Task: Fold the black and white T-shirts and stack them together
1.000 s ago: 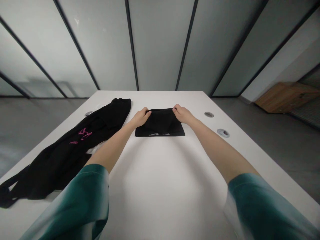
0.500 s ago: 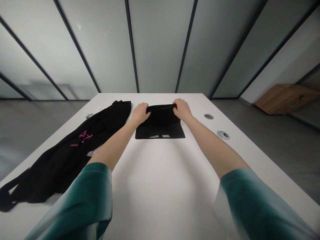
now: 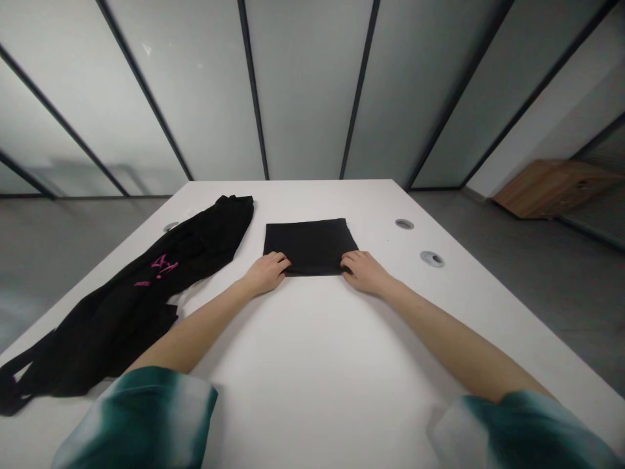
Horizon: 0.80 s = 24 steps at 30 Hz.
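1. From where I'm standing, the folded black garment (image 3: 310, 246) lies squarely ahead of the person and between both bare hands. It's a neat flat rectangle, with its long axis running crosswise, left to right.
2. The left grip (image 3: 266, 273) sits at the near left corner, and the right grip (image 3: 365, 273) at the near right corner. Neither is clearly nearer; the garment lies about evenly between them, directly ahead of the gap.
3. Both grips are low on the near edge, with fingers curled lightly over the cloth and the hands mostly relaxed. They touch the garment, but it's black cloth in a dim fold, so I can't fairly say whether either one is pinching it or only resting there.
4. The forearms reach out from a left sleeve (image 3: 141, 417) and a right sleeve (image 3: 517, 430), both teal fading to white.
5. The white bench (image 3: 312, 339) carries the garment. To its left lies a longer, loosely laid second black garment (image 3: 122, 319) with pink lettering (image 3: 163, 266), well apart from the left grip.
6. Two round cable grommets (image 3: 404, 224) are set in the bench's right side. Beyond it are frosted glass panels (image 3: 307, 85) with dark frames, a grey floor (image 3: 547, 299) and a low wooden unit (image 3: 551, 189) at the far right.
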Available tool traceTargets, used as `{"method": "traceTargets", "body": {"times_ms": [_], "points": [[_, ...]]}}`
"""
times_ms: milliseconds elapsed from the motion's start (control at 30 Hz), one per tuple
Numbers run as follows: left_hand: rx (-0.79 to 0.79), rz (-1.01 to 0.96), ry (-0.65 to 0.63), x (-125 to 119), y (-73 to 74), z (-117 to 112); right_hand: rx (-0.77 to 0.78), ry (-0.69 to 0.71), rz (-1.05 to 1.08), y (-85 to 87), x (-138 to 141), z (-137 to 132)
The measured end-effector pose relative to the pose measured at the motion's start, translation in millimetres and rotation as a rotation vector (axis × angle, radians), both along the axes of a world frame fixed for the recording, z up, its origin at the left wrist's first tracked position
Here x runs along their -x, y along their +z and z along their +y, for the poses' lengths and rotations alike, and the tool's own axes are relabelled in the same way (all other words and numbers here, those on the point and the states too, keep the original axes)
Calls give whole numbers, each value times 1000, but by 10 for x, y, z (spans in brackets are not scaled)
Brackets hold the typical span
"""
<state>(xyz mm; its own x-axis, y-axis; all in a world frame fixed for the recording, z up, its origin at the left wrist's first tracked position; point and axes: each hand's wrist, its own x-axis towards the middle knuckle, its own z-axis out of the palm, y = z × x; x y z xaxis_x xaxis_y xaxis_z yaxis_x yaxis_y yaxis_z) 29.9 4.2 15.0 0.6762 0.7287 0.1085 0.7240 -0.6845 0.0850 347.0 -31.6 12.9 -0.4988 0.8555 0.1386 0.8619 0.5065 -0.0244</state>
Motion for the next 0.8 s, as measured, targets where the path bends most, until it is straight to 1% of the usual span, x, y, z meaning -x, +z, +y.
{"method": "traceTargets", "body": {"times_ms": [67,167,200,267,333,367,400,433,500,567,600,633,700,767,800], "points": [[1,-42,-13,37,0,-24,17,-15,10,-49,-10,-30],[61,-67,16,39,24,-110,-23,-50,-2,-129,-54,-5],[102,-77,17,20,45,-142,-48,-93,-12,-144,-78,27],[166,-139,-14,-42,103,-193,-110,-253,-11,-144,-129,107],[147,-220,-40,-115,154,-205,-175,-418,42,-109,-155,176],[108,-240,-30,-147,165,-194,-196,-457,83,-88,-149,192],[61,-236,-2,-174,161,-176,-204,-457,128,-70,-127,192],[23,-208,33,-195,142,-153,-196,-422,168,-60,-91,176],[7,-117,88,-218,72,-113,-134,-312,209,-73,2,110],[23,-47,126,-227,-2,-104,-61,-216,175,-126,83,39],[27,-29,140,-228,-26,-114,-41,-190,143,-158,104,16],[25,-23,151,-227,-39,-131,-38,-191,114,-187,106,6],[14,-38,148,-218,-36,-179,-79,-264,110,-222,60,18],[17,-65,92,-194,-23,-219,-142,-336,194,-217,-23,45],[22,-77,61,-178,-24,-229,-165,-332,252,-204,-62,53]]}}
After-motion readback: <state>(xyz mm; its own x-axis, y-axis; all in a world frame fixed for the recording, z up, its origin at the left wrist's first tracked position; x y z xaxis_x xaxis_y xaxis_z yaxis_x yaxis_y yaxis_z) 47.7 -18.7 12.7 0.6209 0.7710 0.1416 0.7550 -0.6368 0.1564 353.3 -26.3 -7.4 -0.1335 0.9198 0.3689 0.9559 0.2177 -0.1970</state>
